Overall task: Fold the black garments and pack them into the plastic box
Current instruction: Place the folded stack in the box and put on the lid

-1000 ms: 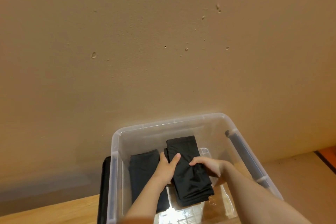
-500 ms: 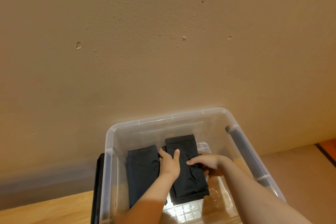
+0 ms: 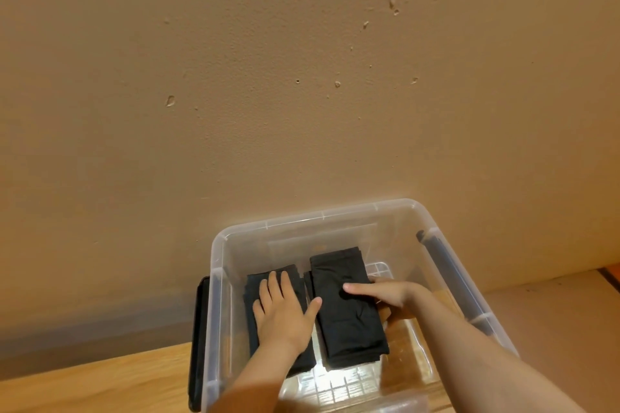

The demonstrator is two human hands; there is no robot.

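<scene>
Colours and patterns, head view. The plastic box, lower centre of the frame, is clear and colourless with a faint milky rim. Its base carries a moulded grid of pale square ribs. Inside it, the left garment and the right garment are both plain black, without print. The left latch, outside the box's left wall, is black. The right latch, on the right wall, is dark grey. The wall, filling the upper frame, is flat tan, speckled with small pale chips. The table, lower left, is light honey-brown wood with fine straight grain.
</scene>
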